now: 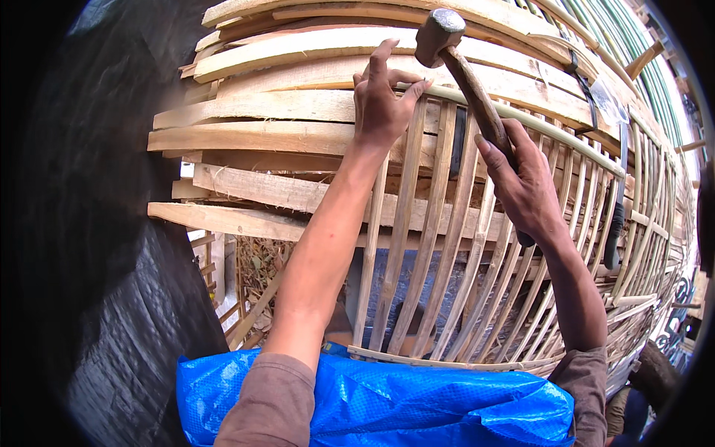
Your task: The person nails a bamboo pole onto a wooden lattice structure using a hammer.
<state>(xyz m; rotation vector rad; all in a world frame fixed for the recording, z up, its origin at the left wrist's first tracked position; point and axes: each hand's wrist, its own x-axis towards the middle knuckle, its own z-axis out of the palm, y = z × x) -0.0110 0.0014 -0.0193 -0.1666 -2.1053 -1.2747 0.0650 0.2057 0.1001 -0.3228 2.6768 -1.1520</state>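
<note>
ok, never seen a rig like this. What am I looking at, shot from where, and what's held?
No robot here: these are a person's bare hands, seen from the left of two head-worn fisheye cameras, looking down. The lens bends straight edges.

The right hand grips a wooden-handled hammer, head up. The left hand is at the left end of a slatted frame's top rail; whether it pinches something small, I can't tell.

Beyond are stacked boards; a blue sheet lies nearest the wearer.
</note>
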